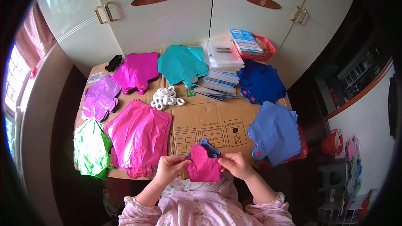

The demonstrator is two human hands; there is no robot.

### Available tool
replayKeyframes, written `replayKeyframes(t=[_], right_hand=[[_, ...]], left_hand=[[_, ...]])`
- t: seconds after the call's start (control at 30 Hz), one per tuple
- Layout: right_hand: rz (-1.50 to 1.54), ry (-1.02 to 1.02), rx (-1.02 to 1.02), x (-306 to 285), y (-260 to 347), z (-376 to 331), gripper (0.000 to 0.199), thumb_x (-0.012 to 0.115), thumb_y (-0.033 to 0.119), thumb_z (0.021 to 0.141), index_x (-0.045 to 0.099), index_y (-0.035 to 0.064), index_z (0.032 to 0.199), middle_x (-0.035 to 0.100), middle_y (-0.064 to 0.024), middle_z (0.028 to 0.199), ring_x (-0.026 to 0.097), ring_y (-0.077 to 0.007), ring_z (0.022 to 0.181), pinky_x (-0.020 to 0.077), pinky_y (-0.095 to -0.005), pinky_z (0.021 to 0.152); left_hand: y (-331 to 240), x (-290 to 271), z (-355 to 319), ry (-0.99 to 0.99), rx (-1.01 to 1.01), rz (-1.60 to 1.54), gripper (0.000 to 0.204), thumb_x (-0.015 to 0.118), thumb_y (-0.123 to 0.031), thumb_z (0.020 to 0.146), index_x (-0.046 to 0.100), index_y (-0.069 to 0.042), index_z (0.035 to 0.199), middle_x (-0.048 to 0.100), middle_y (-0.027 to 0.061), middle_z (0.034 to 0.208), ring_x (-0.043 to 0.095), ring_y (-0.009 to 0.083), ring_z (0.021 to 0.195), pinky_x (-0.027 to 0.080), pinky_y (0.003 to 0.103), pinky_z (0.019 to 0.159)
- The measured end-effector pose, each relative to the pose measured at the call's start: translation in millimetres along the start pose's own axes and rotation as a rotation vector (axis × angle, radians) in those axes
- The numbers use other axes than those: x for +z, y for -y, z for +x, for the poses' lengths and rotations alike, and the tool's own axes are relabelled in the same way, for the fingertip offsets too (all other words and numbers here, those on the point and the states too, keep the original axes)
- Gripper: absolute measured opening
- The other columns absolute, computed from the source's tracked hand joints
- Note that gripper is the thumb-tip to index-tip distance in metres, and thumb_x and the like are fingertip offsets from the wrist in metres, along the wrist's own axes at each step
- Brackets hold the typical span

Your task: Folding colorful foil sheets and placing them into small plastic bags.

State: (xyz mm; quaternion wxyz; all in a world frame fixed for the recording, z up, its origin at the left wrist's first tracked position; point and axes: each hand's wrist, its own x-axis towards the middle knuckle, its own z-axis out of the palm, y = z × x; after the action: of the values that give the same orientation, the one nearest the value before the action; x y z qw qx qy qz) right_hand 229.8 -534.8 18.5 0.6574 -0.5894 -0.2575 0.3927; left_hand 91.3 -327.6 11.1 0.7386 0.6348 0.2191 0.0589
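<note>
Close to my body I hold a small folded stack of flat foil balloons, with a magenta one (204, 163) in front and blue ones (210, 147) showing behind its upper edge. My left hand (171, 168) pinches the stack's left side between thumb and fingers. On the opposite side my right hand (235, 165) grips it the same way. Just beyond my left hand lies a large pile of hot-pink foil balloons (140, 136). To the right of my right hand is a pile of light blue foil balloons (276, 132), with a red dot on its rounded tab.
Around the cardboard-covered table (197, 115) lie green (90, 148), purple (100, 96), magenta (136, 71), teal (181, 63) and dark blue balloons (261, 79). White rings (165, 98), flat packets (217, 84), clear sleeves (224, 54) and a red basket (268, 48) sit among them. Cabinets (167, 21) stand behind.
</note>
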Motion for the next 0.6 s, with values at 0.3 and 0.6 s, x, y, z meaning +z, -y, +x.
replayKeyframes(t=[0.3,0.6], right_hand=[[-0.181,-0.218,-0.060,4,-5,-1,0.012,0.063,0.011,0.090,0.067,-0.0005,0.089,0.061,0.0018,0.069,0.053,-0.0031,0.064,0.0437,-0.0204,0.058],[-0.190,-0.396,-0.343,14,-18,-2,0.011,0.071,0.006,0.081,0.064,0.0004,0.089,0.065,-0.0001,0.081,0.055,-0.0033,0.066,0.0440,-0.0189,0.057]], left_hand=[[1,4,0,0.014,0.100,0.070,0.011,0.069,-0.002,0.084,0.070,0.005,0.091,0.066,-0.0006,0.077,0.055,0.0018,0.069,0.046,0.017,0.061],[4,6,2,-0.033,0.117,0.123,0.010,0.071,-0.003,0.082,0.070,0.003,0.090,0.065,-0.0021,0.073,0.053,0.0002,0.068,0.046,0.017,0.060]])
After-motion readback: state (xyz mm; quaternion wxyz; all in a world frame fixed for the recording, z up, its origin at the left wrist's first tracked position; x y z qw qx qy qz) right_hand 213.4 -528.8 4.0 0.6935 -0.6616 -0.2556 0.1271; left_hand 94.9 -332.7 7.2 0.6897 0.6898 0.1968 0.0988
